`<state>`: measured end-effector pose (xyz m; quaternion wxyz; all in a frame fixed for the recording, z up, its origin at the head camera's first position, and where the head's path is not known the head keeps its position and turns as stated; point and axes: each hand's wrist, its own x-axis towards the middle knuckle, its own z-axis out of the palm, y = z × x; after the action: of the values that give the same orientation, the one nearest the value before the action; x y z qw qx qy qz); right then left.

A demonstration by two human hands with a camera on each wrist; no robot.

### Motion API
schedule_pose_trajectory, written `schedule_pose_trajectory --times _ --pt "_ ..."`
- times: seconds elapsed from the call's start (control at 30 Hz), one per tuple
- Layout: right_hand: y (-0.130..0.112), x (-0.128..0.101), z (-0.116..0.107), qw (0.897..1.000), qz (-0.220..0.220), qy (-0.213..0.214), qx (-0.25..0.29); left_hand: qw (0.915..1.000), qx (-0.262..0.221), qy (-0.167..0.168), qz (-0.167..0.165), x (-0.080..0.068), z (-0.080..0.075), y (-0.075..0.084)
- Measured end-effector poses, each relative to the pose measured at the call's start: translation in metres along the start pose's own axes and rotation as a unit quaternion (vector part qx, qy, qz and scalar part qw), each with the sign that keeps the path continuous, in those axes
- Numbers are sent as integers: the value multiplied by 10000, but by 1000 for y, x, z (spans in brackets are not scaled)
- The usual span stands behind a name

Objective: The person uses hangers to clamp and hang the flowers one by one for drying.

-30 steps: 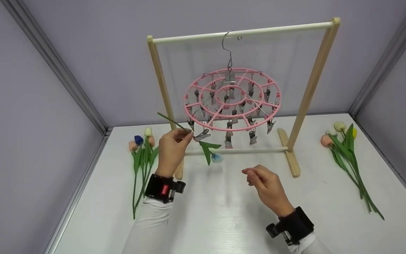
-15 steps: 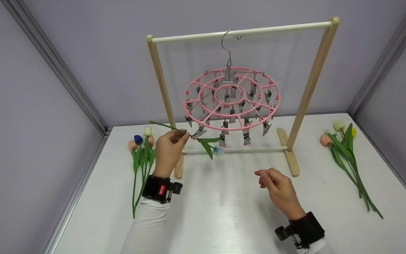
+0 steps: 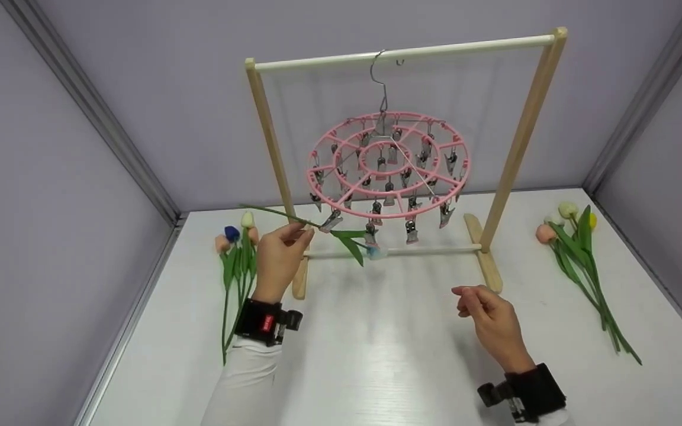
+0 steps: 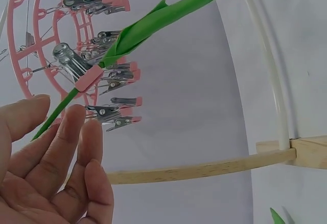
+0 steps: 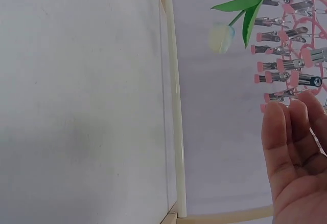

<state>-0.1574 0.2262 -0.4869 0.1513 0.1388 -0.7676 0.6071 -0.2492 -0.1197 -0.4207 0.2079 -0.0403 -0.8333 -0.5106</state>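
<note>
Qty 1 lt.-blue tulip [image 4: 158,25], stem [image 4: 63,104] clipped in peg [image 3: 332,220] of pink hanger [image 3: 400,216]; L. hand [image 3: 279,260] at stem, thumb & fingertips parted; R. hand [image 3: 495,325] loosely bent, unladen.

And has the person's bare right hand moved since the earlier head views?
Yes: the right hand has shifted rightward, judged against the pale wooden stand's right foot.

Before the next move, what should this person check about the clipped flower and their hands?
1. Clip closed on the green stem: ok.
2. Left hand off the stem: cannot tell; its fingers are very close.
3. Right hand free: ok, holding nothing.
4. Blue tulip hanging straight down: not ok, it slants.
5. Hook over the top rod: ok.
</note>
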Motion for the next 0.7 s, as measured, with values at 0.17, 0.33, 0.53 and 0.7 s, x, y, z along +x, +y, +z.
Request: schedule_pose_trajectory --times 0.17,0.33,0.53,0.7 --pt "4 -5 -10 9997 178 156 -69 9999 114 -2 122 -11 0 -4" --pt "11 -9 -21 9986 282 245 -374 9996 75 -198 187 -38 4 -5" --pt "45 -14 -50 9929 615 315 -972 9965 -32 -786 273 -81 19 -8" --pt "58 -14 -83 9772 755 568 -1899 9920 -65 -1183 444 -110 34 -9"
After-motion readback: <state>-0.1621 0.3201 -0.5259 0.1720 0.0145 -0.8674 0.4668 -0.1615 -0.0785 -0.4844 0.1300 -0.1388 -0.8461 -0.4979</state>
